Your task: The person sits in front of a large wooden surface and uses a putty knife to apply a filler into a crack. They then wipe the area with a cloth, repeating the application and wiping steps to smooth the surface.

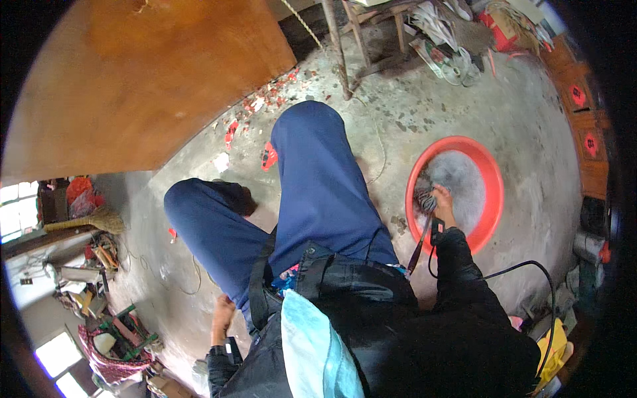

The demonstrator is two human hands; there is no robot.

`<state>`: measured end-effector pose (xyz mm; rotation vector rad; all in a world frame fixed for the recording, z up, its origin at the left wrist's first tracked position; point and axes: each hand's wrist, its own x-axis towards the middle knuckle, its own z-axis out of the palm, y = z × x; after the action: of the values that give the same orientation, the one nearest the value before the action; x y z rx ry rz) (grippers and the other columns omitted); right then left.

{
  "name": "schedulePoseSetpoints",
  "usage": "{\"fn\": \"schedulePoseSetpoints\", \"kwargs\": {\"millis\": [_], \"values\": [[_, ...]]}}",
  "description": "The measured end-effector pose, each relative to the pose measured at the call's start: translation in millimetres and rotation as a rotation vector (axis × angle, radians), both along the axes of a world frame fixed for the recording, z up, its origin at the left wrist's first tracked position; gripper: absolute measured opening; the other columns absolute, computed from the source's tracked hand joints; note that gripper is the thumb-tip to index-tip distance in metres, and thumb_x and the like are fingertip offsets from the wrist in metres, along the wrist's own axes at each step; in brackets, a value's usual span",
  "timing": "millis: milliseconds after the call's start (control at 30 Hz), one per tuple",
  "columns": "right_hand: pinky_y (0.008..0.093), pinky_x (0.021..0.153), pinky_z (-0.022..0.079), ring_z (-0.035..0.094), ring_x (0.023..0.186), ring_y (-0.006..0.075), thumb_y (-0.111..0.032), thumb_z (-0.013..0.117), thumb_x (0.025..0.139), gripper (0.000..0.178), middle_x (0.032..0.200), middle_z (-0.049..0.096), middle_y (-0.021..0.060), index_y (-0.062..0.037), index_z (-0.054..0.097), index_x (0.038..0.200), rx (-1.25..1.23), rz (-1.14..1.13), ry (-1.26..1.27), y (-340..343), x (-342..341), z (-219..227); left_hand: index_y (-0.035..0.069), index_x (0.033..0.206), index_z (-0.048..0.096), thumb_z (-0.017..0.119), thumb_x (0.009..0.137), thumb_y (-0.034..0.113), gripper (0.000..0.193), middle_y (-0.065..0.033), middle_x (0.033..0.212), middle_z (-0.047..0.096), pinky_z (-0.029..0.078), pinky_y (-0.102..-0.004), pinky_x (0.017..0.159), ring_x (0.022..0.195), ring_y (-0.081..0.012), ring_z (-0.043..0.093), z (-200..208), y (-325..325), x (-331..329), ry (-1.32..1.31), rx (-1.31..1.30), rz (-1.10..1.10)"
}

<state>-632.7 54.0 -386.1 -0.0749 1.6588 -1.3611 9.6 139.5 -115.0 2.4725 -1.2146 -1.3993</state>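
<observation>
A red plastic basin stands on the floor to my right, with whitish, sudsy-looking water in it. Over its near-left side my right hand is closed on a grey stringy bundle that looks like a mop head. A thin dark stick runs from near the bundle over the rim toward my body; their join is partly hidden. Beside my left thigh my left hand hangs low with its fingers curled, and nothing shows in it.
A large brown wooden panel fills the upper left. Red and white scraps litter the floor beyond my knees. A black cable trails from my right arm. A straw broom and clutter lie left; a yellow bag is at lower right.
</observation>
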Motion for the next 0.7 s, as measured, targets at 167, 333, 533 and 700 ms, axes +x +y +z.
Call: {"fn": "schedulePoseSetpoints", "kwargs": {"millis": [167,333,533,700], "values": [[0.0403,0.060,0.048,0.057,0.071,0.0230,-0.008,0.059,0.076,0.021,0.084,0.059,0.0076,-0.0034,0.059,0.096,0.017,-0.142,-0.141,-9.8,-25.7,55.7,0.003,0.085,0.054,0.053,0.081,0.003,0.003,-0.0051,0.076,0.056,0.044,-0.0246,0.063,0.065,-0.0130,0.052,33.0,-78.2,44.7,0.135,-0.635,0.270],[0.0516,0.062,0.045,0.058,0.078,0.0277,-0.022,0.063,0.077,0.026,0.090,0.060,0.0081,-0.0066,0.058,0.097,-0.009,-0.132,0.074,-17.7,-34.1,100.3,0.002,0.090,0.055,0.051,0.083,0.000,0.008,-0.0072,0.085,0.057,0.046,-0.0267,0.070,0.073,-0.0144,0.055,96.5,-181.3,2.4,0.264,-1.082,0.070],[0.0301,0.064,0.049,0.059,0.074,0.0163,-0.014,0.060,0.081,0.019,0.083,0.060,0.0054,0.0001,0.058,0.094,-0.211,-0.202,0.121,-30.0,-45.9,126.7,-0.002,0.092,0.056,0.052,0.082,-0.002,0.010,-0.0086,0.089,0.058,0.047,-0.0269,0.071,0.077,-0.0153,0.056,129.0,-261.3,-142.9,0.524,-1.075,-0.170],[0.0261,0.066,0.048,0.058,0.074,0.0130,-0.013,0.061,0.081,0.016,0.084,0.060,0.0028,-0.0006,0.059,0.092,-0.289,-0.209,0.138,-36.4,-51.7,149.5,0.000,0.095,0.055,0.053,0.084,-0.001,0.012,-0.0051,0.089,0.057,0.048,-0.0255,0.073,0.080,-0.0138,0.058,102.8,-282.4,-256.7,0.961,-0.628,-0.492]]}}
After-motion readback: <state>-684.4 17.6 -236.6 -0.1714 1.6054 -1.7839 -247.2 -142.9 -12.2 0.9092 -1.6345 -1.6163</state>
